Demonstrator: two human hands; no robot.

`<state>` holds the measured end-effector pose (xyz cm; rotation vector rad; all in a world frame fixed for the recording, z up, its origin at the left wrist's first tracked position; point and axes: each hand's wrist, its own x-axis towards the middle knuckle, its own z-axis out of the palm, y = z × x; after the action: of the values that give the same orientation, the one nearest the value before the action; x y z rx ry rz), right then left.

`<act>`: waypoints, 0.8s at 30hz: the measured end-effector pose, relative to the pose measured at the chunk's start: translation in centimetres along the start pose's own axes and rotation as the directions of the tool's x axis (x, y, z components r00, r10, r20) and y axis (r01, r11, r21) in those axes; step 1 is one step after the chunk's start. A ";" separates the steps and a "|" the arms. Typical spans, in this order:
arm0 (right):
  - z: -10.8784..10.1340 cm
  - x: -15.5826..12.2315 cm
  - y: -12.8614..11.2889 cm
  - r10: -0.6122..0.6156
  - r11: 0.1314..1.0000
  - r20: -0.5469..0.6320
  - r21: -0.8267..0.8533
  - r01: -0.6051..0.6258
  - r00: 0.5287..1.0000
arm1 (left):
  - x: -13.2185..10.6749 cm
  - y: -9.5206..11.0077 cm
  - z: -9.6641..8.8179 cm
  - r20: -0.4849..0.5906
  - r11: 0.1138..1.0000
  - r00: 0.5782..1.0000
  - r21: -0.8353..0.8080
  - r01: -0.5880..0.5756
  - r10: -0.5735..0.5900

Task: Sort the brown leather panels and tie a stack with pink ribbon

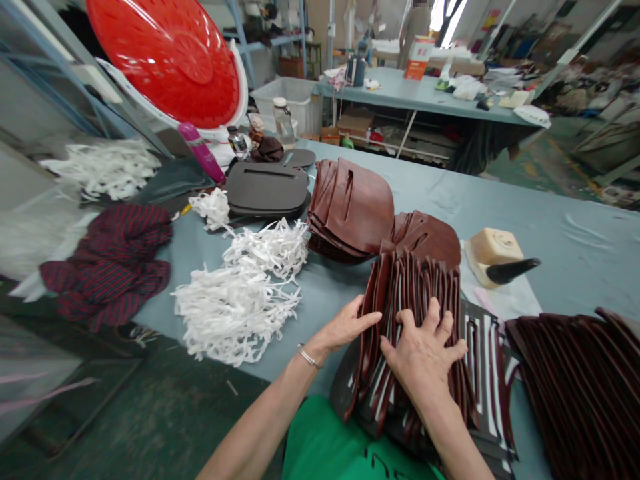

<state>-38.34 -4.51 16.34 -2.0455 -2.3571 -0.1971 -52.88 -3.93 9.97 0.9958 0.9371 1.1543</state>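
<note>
A fanned stack of dark brown leather pieces [413, 313] stands on edge in front of me, resting on a dark slotted board [363, 393]. My right hand [423, 357] lies spread across the stack, fingers apart and pressing on the leaf edges. My left hand [347, 325] is flat against the stack's left side, its fingertips touching the leather. Beyond them lie two flatter piles of slotted brown leather [350, 207] [430, 240]. A further dark leather stack [565, 387] sits at the right. White paper strips [237, 310] lie left of my left hand.
A cream block [493, 250] with a black pointed tool [510, 270] sits on the blue-grey table [565, 220]. Grey slotted pads [265, 190], striped red cloth [110, 263] and a red plastic basket [165, 57] lie to the far left. A second cluttered table [420, 97] stands behind.
</note>
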 end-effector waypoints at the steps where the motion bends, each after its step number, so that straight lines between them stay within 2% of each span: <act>1: 0.1 0.0 0.1 0.002 1.000 0.001 0.001 -0.002 1.000 | -0.1 0.1 0.1 0.006 1.000 1.000 -0.019 0.003 -0.003; 13: 0.6 -0.1 0.3 -0.009 1.000 -0.020 -0.023 0.008 1.000 | -0.1 -0.9 -0.7 0.021 0.972 1.000 -0.233 0.011 -0.006; 20: 0.1 -0.4 -0.1 -0.048 0.998 -0.071 -0.054 0.044 0.996 | 0.0 -1.2 -0.7 0.001 0.976 1.000 -0.214 0.022 -0.022; 24: -0.2 -0.4 -0.4 -0.056 0.997 -0.078 -0.051 0.052 0.995 | -0.1 -1.2 -0.7 -0.030 0.993 1.000 -0.117 0.004 -0.008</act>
<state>-38.73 -4.96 16.43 -1.9561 -2.3855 -0.3342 -53.20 -4.04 8.65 0.8825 0.8852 1.2082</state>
